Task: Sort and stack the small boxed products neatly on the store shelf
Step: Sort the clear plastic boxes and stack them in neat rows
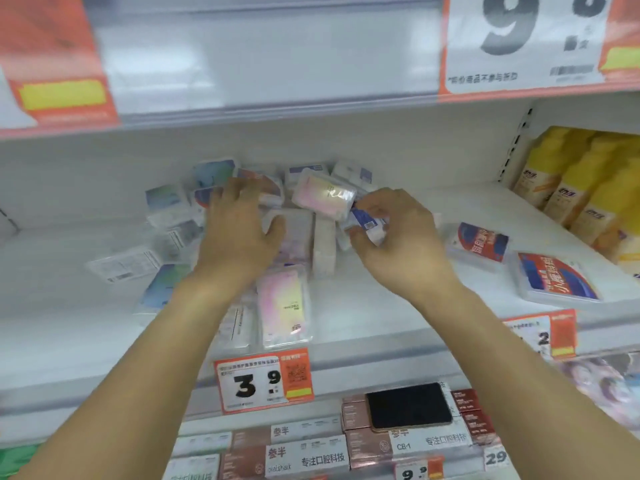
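Note:
A jumbled pile of small clear-plastic boxed products (pixel 323 247) lies on the white shelf (pixel 381 306). My left hand (pixel 239 230) reaches into the pile with spread fingers resting on boxes at the back left. My right hand (pixel 398 237) pinches a small blue-and-white box (pixel 367 221) at the pile's right side. A pink box (pixel 323 195) sits tilted on top of the pile, just above that hand. Another pink box (pixel 284 306) lies flat near the shelf's front edge. Blue-green boxes (pixel 166 199) are scattered at the left.
Two red-and-blue boxes (pixel 557 280) lie flat at the right. Yellow pouches (pixel 581 181) stand at the far right. A 3.9 price tag (pixel 263 381) hangs on the shelf rail. Below, a dark phone (pixel 408 405) rests on boxed products. The upper shelf edge (pixel 270 109) overhangs.

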Demonstrator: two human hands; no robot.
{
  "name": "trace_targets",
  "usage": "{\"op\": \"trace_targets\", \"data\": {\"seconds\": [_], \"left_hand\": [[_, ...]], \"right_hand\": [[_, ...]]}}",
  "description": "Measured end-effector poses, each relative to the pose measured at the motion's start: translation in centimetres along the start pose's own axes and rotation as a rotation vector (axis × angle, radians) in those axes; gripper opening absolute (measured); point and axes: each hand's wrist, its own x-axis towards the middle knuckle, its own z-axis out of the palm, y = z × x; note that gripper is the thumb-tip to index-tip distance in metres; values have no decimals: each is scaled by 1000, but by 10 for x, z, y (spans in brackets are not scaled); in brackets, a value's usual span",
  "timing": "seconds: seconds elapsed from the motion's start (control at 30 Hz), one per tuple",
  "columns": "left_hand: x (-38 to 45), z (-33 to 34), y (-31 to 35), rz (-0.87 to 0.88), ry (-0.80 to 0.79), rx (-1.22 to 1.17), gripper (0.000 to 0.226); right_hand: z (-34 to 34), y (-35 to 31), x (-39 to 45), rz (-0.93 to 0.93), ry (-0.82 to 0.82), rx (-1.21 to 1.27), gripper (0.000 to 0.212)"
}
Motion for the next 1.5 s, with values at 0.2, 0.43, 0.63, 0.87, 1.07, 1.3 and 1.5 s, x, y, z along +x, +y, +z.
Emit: {"op": "trace_targets", "data": {"seconds": [0.2,0.43,0.63,0.87,1.07,1.3,1.5], "left_hand": [[34,6,-68,-65,0,197,66],[27,-13,-76,-30,-69,58,33],[4,-33,-82,-1,-180,-19,23],[-5,-47,-102,-42,-59,96,36],[4,-46,-102,-226,-235,307,60],[5,-54,-91,-288,-18,-54,76],[-9,-73,-81,-423,122,-282,16]], "right_hand": [[65,-19,49,-146,-37,-63,27],[103,-44,83,-263,-198,-52,16],[115,-55,93,-284,-337,-111,21],[128,-59,87,-269,-393,-256,30],[127,-60,62,-282,-232,-112,31],[119,-62,50,-139,-204,-144,27],[106,-57,43,-75,-213,-50,19]]}}
